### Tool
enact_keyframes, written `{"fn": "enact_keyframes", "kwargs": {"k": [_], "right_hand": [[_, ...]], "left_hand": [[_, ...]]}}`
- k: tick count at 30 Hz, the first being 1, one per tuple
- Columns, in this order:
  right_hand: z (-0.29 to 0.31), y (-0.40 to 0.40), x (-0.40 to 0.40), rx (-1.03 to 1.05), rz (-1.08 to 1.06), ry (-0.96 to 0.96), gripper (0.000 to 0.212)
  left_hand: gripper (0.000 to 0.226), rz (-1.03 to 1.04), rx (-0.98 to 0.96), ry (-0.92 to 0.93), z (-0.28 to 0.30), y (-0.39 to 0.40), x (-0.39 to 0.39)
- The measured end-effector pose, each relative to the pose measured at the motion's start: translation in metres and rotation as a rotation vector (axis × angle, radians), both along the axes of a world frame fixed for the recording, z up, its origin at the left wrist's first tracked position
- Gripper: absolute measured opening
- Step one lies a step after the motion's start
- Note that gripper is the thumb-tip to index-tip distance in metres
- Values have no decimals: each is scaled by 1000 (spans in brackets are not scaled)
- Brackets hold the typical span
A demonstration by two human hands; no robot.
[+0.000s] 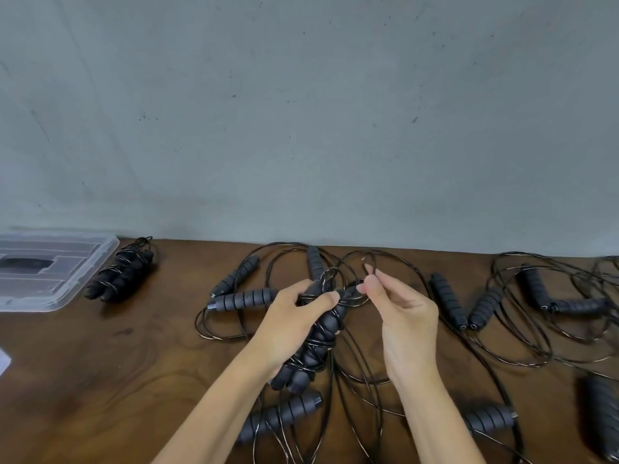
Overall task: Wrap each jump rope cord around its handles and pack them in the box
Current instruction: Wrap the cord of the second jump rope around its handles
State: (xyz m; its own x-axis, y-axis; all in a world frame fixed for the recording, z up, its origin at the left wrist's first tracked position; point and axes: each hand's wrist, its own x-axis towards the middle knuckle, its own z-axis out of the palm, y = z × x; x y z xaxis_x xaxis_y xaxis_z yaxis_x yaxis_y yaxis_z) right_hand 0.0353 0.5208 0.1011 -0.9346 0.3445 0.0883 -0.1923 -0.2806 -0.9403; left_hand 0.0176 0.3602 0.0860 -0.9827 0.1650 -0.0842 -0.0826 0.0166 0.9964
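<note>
My left hand [291, 324] grips a pair of black foam jump rope handles [313, 349] held side by side, with thin black cord wound around them in several turns. My right hand [402, 316] pinches a loop of the same cord [363, 291] just right of the handles' top end. A finished bundle [122, 271], cord wrapped round its handles, lies beside the clear plastic box [83, 283] at the far left.
Several unwrapped jump ropes lie tangled on the brown wooden table [100, 380]: handles [239, 299] left of my hands, handles [465, 306] to the right, more handles [549, 296] at the far right, and handles [281, 416] near me. A grey wall stands behind.
</note>
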Motion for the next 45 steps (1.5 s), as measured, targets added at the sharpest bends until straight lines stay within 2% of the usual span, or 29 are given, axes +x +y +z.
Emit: {"fn": "enact_keyframes", "kwargs": {"k": [4,6,10,15,22,26,28,31,32,34,37,39,42,45], "right_hand": [[-1,3,5,544,31,62,18],[-1,2,7,723,30,68,17],[2,-2,7,958,0,77,18],[6,-2,2,1115,15,92,20],[6,-6,-7,1165,3,135,16],[6,-12,-6,1081,-75,155,5],[6,-14,-3,1130,-74,187,13],[9,-17,-3,1218,-16,165,46],[12,-19,-5,1179,33,114,52],[20,-21,-12,1059,172,28,43],[37,-24,-27,946,397,-53,20],[43,-24,-36,826,505,-141,14],[39,-31,-46,606,564,-272,14],[28,-40,-54,373,487,-313,17]], "left_hand": [[17,46,-69,58,-6,-6,3],[14,69,-111,97,-6,-8,5],[11,94,-200,164,-4,-12,7],[12,89,-248,221,-1,-14,8],[16,-12,-474,276,10,-23,7],[18,-27,-581,281,14,-28,8],[20,-18,-619,255,16,-32,8],[33,-19,-662,219,23,-34,9],[34,-26,-680,225,25,-35,10],[14,-32,-698,226,24,-37,11],[52,-40,-766,244,19,-45,11],[51,-49,-829,267,21,-50,14],[30,-74,-863,278,21,-63,16],[29,-105,-820,282,19,-73,18]]}}
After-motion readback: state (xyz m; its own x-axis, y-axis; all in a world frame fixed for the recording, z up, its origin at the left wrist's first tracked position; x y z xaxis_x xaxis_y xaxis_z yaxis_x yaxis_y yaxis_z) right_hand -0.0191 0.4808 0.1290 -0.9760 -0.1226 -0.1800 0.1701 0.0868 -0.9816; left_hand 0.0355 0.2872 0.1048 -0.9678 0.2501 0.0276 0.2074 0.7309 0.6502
